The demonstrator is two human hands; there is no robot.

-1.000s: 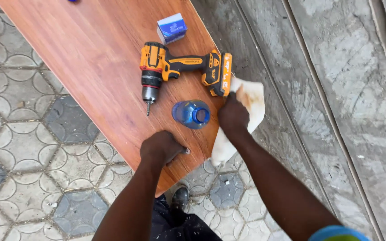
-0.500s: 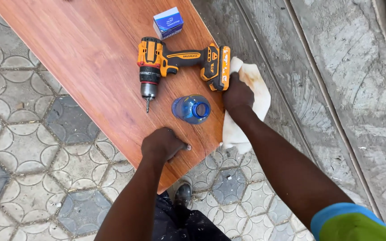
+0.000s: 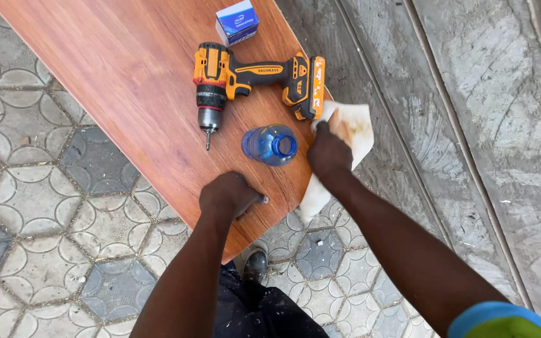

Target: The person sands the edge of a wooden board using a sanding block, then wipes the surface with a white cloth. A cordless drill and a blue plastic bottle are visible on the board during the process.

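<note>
My right hand [image 3: 328, 152] presses a white cloth [image 3: 345, 141] against the right edge of a reddish wooden board [image 3: 120, 81]. My left hand [image 3: 228, 195] rests as a fist on the near end of the board, closed around a small metal object whose tip pokes out at the right. An open blue plastic bottle [image 3: 270, 144] stands on the board between my hands. Beyond it lies an orange and black cordless drill [image 3: 252, 78], its bit pointing toward me.
A small blue and white box [image 3: 237, 22] sits on the board beyond the drill. Patterned paving tiles [image 3: 39, 219] lie to the left and below. A rough concrete surface [image 3: 471, 112] runs along the right. My dark shoe [image 3: 256, 265] shows under the board's end.
My right hand has slid the cloth along the board's edge, away from me toward the drill's battery. My left hand has stayed in place.
</note>
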